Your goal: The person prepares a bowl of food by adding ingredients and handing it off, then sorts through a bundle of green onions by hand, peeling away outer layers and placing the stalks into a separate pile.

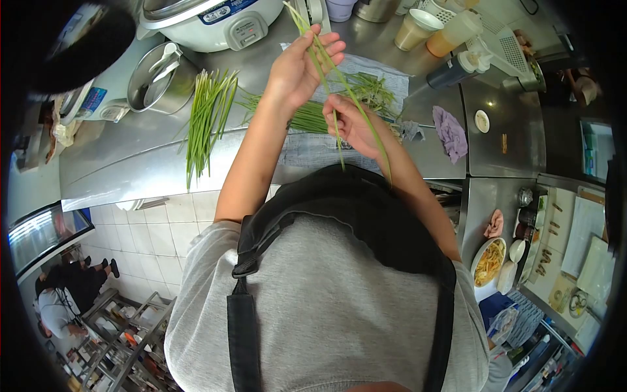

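Observation:
My left hand [304,68] is raised over the counter, pinching a few long green chives [339,78] near their pale ends between thumb and forefinger; its other fingers are loosely apart. Lower and to the right, my right hand [354,125] has its fingers curled in on one of the hanging stalks. Beneath my hands, more chives [307,117] and a heap of loose leafy bits [373,93] lie on newspaper [300,149]. A tidy bunch of chives [210,117] rests on the steel counter [130,163] to the left.
Behind the left bunch stands a steel pot [160,78] with utensils, next to a large white rice cooker [215,23]. Sauce bottles [452,68], a cup [415,32] and a purple cloth [449,134] are on the right. Another person [62,297] is at far left.

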Available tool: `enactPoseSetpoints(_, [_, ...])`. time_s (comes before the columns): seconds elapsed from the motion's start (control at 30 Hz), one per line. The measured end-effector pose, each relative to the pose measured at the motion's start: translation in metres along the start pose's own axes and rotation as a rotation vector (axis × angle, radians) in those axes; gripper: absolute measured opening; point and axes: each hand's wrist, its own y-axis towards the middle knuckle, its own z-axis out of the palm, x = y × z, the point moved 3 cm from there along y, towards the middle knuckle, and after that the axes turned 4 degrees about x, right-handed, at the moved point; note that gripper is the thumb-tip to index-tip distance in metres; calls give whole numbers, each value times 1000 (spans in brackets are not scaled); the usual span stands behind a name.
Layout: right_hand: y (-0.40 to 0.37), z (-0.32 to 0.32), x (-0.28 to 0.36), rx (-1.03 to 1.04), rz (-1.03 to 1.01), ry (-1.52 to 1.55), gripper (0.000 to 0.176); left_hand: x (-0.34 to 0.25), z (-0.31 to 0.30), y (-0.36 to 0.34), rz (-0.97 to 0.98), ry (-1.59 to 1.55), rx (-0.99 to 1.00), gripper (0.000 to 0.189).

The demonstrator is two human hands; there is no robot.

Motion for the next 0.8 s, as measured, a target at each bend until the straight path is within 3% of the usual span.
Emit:
enactPoseSetpoints(0.13, [4,-4,-10,-282,-93,370,26,-4,-4,-2,40,24,-26,23])
enactPoseSetpoints(0.23, [1,-23,-19,-395,-88,471,21,-13,-10,0,101,48,-50,22])
enactPoseSetpoints(0.33, [-12,-34,-22,-244,100,345,22,-32,-20,-1,156,49,-74,22])
enactPoseSetpoints(0.43, [-24,-33,-15,-54,181,22,30,-45,-31,-1,199,82,-84,23])
enactPoseSetpoints(0.53, [-36,-23,-4,35,296,-16,31,-55,-45,-3,232,103,-114,25])
enactPoseSetpoints(0.63, [-45,-19,0,93,249,-137,28,-62,-52,-8,254,102,-157,26])
enactPoseSetpoints(0.7, [-42,-22,-4,-26,148,-24,26,-65,-58,-13,258,84,-175,26])
enactPoseSetpoints(0.8, [-27,-54,-24,-295,3,364,23,-76,-90,-18,220,13,7,31])
